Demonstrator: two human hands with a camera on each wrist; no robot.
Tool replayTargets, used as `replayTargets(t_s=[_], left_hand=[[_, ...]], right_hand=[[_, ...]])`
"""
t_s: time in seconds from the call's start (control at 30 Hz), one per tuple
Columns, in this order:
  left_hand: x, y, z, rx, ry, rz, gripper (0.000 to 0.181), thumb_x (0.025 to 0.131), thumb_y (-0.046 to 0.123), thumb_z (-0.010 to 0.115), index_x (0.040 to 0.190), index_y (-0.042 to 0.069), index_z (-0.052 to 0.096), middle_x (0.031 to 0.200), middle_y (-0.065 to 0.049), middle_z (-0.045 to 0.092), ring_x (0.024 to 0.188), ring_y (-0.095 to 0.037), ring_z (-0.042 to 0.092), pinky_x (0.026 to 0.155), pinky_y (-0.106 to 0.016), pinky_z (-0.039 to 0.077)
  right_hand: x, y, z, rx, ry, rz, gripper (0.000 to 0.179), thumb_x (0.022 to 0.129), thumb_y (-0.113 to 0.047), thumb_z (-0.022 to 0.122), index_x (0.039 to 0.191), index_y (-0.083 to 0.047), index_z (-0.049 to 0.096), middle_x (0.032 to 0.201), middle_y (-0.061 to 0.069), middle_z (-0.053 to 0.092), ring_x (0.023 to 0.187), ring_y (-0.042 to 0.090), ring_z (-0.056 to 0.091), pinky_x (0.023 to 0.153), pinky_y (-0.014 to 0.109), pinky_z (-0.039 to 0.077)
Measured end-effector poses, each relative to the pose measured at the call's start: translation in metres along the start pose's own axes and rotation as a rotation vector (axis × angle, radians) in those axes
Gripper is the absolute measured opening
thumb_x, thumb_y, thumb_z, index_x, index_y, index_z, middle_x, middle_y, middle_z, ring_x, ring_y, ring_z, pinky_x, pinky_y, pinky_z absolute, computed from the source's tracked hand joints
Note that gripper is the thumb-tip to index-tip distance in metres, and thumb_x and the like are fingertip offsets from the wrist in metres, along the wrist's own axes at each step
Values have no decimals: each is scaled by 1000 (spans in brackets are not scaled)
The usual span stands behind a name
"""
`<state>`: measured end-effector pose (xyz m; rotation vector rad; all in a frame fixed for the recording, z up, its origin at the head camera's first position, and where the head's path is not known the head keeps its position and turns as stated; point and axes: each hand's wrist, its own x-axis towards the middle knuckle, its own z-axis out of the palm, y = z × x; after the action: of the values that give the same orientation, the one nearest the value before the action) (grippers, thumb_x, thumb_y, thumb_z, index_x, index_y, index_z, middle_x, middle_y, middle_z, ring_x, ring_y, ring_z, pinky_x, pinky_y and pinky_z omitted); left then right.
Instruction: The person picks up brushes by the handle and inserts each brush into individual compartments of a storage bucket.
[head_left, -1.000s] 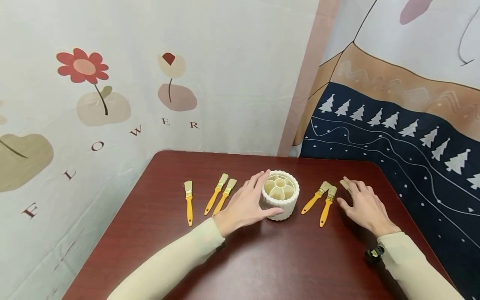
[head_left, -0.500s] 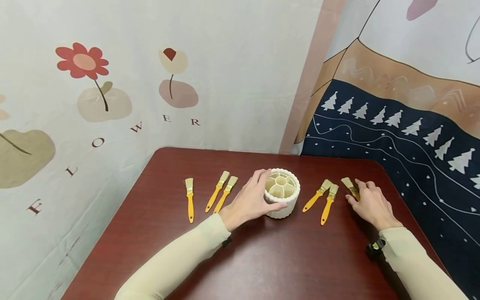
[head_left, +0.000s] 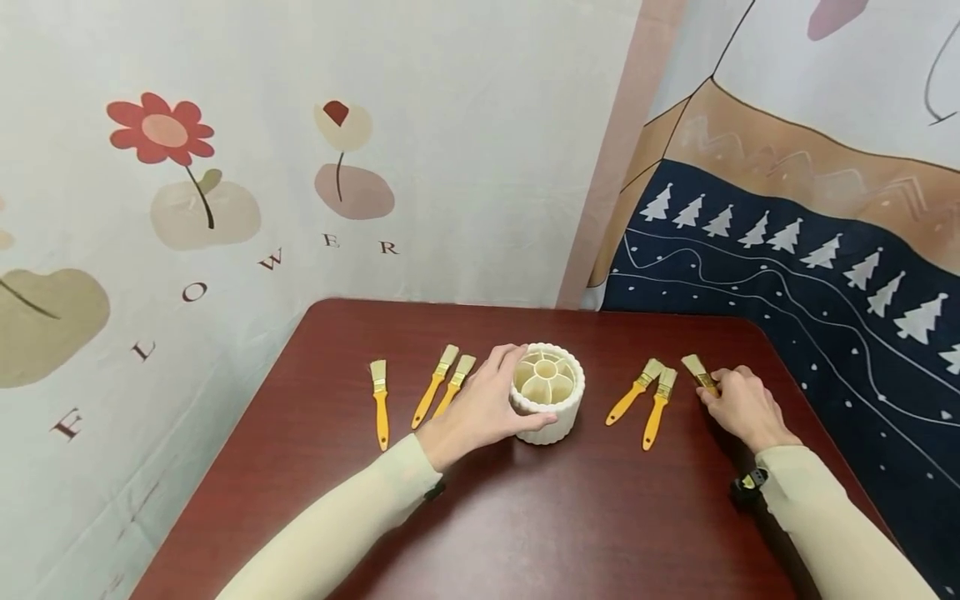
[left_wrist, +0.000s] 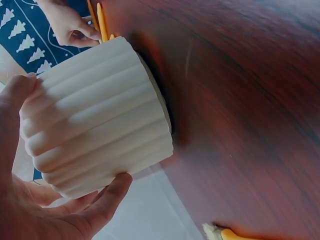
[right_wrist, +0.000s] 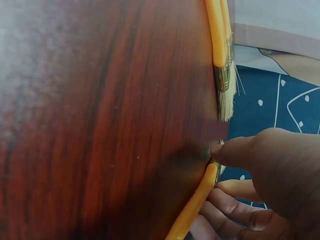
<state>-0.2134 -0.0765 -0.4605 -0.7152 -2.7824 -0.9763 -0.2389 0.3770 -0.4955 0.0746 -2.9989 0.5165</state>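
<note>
My left hand point(head_left: 476, 410) grips a white round holder point(head_left: 561, 423) at the middle of the table, thumb on its near side and fingers at the far left. Its wall is fluted, and its top is split into petal-shaped compartments round a central ring, with nothing in them. The left wrist view shows fingers spread over the holder's ribbed side point(left_wrist: 100, 115). At the right, my right hand point(head_left: 746, 407) pinches a paintbrush point(head_left: 694, 367) near its metal band, bristles pointing away. In the right wrist view that brush's yellow handle point(right_wrist: 192, 207) runs close along the tabletop; the hand covers part of the brush.
Two crossed paintbrushes point(head_left: 654, 417) lie between the holder and my right hand. Left of the holder lie a pair of paintbrushes point(head_left: 430, 398) and a single paintbrush point(head_left: 381, 408). The dark red table point(head_left: 585, 517) backs onto printed cloth walls point(head_left: 480, 150).
My left hand has shifted the holder a little to the left. My right fingers have drawn back along the rightmost paintbrush and closed on it, leaving its bristles uncovered.
</note>
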Motion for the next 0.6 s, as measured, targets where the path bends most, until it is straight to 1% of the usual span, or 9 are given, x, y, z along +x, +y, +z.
replayTargets(t_s=[0.1, 0.2, 0.3, 0.4, 0.5, 0.6], left_hand=[[-6, -2, -2, -14, -4, -1, 115, 88, 61, 99, 176, 10, 45, 170, -14, 54, 152, -35, 63, 127, -51, 58], [-10, -5, -4, -22, 0, 8, 114, 88, 60, 99, 176, 10, 46, 169, -14, 54, 150, -34, 64, 125, -50, 60], [-12, -7, -5, -17, 3, 18, 114, 87, 60, 99, 175, 10, 46, 167, -13, 55, 148, -32, 65, 122, -49, 61], [-12, -8, -6, -16, 6, 24, 115, 87, 60, 100, 175, 10, 47, 166, -13, 56, 147, -33, 66, 122, -50, 62], [-9, -8, -8, -13, 2, 33, 115, 86, 59, 101, 175, 9, 47, 166, -14, 56, 148, -34, 66, 123, -51, 61], [-6, -8, -8, -11, -6, 42, 116, 86, 59, 101, 175, 9, 46, 166, -14, 56, 148, -35, 66, 124, -51, 60]], right_hand=[[2, 0, 0, 12, -3, 14, 41, 108, -15, 77, 131, 18, 72, 118, 38, 66, 82, 41, 65, 70, 57, 61], [4, 0, 0, 31, -3, 31, 40, 107, -13, 77, 131, 18, 70, 120, 38, 66, 84, 41, 66, 73, 58, 62], [4, 0, 0, 53, -7, 45, 41, 107, -13, 79, 132, 17, 68, 119, 36, 69, 87, 41, 68, 74, 57, 63], [4, -1, -1, 84, -13, 57, 40, 108, -15, 80, 133, 13, 65, 115, 32, 75, 86, 37, 70, 71, 51, 62], [3, -3, -3, 110, 11, 61, 38, 109, -13, 80, 133, 9, 62, 110, 28, 79, 84, 34, 71, 69, 49, 62], [1, -8, -7, 121, 68, 48, 36, 108, -12, 81, 132, 6, 61, 109, 27, 79, 84, 34, 73, 71, 52, 63]])
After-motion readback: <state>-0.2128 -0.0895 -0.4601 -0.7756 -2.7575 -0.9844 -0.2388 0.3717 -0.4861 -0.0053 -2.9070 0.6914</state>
